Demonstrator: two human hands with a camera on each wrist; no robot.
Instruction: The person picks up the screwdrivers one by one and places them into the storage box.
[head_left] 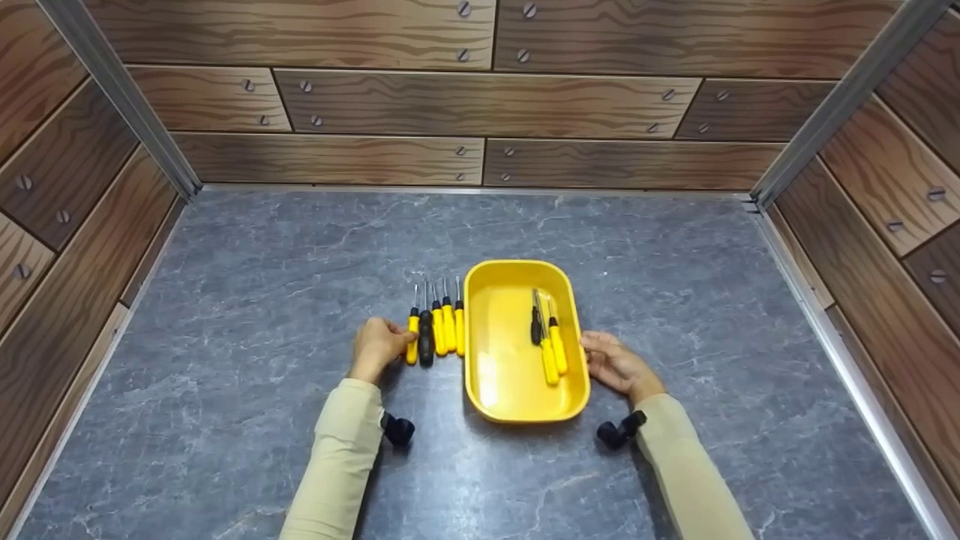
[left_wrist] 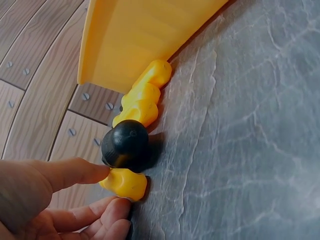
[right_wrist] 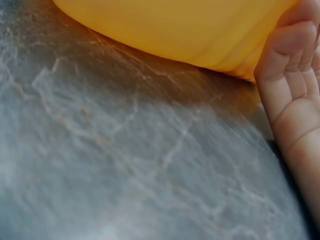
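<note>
A yellow-handled screwdriver (head_left: 412,337), leftmost in a row, is pinched between the thumb and fingers of my left hand (head_left: 380,346). Right beside it lies a black-handled screwdriver (head_left: 426,337). Several more yellow-handled screwdrivers (head_left: 448,327) continue the row up to a yellow plastic bin (head_left: 491,307); in the left wrist view their rounded handle ends (left_wrist: 157,72) show close by the bin wall. My right hand (head_left: 616,364) holds the bin's right side, fingertips at the rim. Inside the bin are two yellow-handled screwdrivers (head_left: 558,349) and a smaller black-handled one (head_left: 535,328).
The dark grey marbled table (head_left: 300,270) extends around the bin. Wood-patterned panels (head_left: 480,101) wall it at the back and both sides, with metal strips (head_left: 847,352) along the edges. Each sleeve has a small black wrist camera (head_left: 397,430) strapped on.
</note>
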